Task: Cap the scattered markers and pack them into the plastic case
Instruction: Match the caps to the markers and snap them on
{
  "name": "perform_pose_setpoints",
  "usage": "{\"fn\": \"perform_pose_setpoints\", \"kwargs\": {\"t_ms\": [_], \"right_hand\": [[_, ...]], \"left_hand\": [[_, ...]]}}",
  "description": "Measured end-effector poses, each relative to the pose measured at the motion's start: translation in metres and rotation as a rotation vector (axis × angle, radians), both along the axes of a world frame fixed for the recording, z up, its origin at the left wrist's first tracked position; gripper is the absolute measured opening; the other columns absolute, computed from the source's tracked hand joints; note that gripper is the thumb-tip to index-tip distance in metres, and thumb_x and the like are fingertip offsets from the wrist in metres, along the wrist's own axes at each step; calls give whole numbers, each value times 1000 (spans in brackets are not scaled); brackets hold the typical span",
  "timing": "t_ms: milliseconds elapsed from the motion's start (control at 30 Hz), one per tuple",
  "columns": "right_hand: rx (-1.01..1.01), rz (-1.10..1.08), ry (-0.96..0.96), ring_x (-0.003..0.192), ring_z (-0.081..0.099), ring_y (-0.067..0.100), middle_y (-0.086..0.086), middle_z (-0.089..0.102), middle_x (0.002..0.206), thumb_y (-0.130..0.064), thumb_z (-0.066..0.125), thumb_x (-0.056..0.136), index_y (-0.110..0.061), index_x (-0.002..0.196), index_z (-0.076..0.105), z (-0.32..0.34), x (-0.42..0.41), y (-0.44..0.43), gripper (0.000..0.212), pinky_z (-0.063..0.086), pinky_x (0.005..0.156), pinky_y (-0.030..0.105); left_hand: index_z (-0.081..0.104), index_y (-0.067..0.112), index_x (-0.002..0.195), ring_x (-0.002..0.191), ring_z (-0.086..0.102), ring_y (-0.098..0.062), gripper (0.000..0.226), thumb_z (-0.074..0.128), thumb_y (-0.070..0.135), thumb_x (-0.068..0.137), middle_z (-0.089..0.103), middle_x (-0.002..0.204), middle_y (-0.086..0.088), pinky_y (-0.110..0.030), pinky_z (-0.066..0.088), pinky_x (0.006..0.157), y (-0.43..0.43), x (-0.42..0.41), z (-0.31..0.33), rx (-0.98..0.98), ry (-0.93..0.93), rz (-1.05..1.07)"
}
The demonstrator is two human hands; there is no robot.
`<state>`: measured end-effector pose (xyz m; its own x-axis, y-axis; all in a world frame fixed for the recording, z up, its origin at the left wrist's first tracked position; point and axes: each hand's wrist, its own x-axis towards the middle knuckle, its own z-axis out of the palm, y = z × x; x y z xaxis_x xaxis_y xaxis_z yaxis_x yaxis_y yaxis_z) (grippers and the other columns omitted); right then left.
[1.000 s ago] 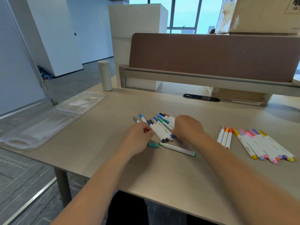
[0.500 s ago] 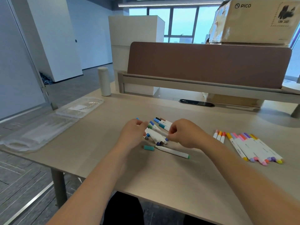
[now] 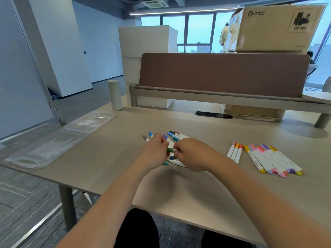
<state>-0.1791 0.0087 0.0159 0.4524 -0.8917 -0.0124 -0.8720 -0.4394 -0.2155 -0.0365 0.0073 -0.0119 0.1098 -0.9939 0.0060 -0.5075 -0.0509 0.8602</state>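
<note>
My left hand (image 3: 154, 153) and my right hand (image 3: 192, 153) meet above a loose pile of white markers (image 3: 174, 136) with blue, grey and brown caps. Between them they hold a green marker (image 3: 172, 150): the left fingers pinch its green end, the right fingers grip its white barrel. Under the hands lies another marker with a teal cap (image 3: 165, 163), mostly hidden. Three capped markers (image 3: 235, 152) in red and orange lie to the right, then a row of several pastel markers (image 3: 273, 161). The clear plastic case (image 3: 50, 145) lies open at the table's left edge.
A pale cylindrical bottle (image 3: 115, 94) stands at the back left of the table (image 3: 179, 190). A brown divider panel (image 3: 223, 74) on a grey rail closes off the back, with a cardboard box (image 3: 272, 27) above it. A black cable grommet (image 3: 213, 115) sits behind the markers.
Both hands rose from the pile and came together, now holding a green marker between them. The camera tilted upward, showing more of the room.
</note>
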Motion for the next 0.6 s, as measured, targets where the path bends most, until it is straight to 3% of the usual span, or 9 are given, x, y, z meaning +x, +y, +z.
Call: {"fn": "perform_pose_setpoints", "kwargs": {"t_ms": [133,367,500,600], "right_hand": [[-12,2,-63,81,59,17,-2,67,91,-42,43,101,-26,103,71,-6,-2,-3,32,52,74,39],[-68,38,0,77,55,10,-9,64,88,-48,41,102,-33,109,70,-2,-8,1,34,42,61,28],[-39,-38,143,75,57,13,-2,64,83,-63,50,92,-20,102,70,0,-13,-3,48,49,67,32],[43,-107,208,70,50,12,0,57,78,-52,62,90,-12,95,67,3,-24,-6,41,40,61,26]], "left_hand": [[43,20,86,61,39,-21,12,38,11,92,51,74,-11,-29,30,50,1,5,3,101,3,-75],[46,20,87,54,36,-16,11,40,19,96,50,66,-5,-26,28,46,4,4,2,126,62,-102],[52,13,93,53,43,-13,11,43,16,98,56,67,-4,-26,33,49,9,12,2,89,21,-108],[64,9,90,56,50,-10,17,51,17,98,70,74,-2,-27,41,60,13,25,1,43,-180,-127]]}}
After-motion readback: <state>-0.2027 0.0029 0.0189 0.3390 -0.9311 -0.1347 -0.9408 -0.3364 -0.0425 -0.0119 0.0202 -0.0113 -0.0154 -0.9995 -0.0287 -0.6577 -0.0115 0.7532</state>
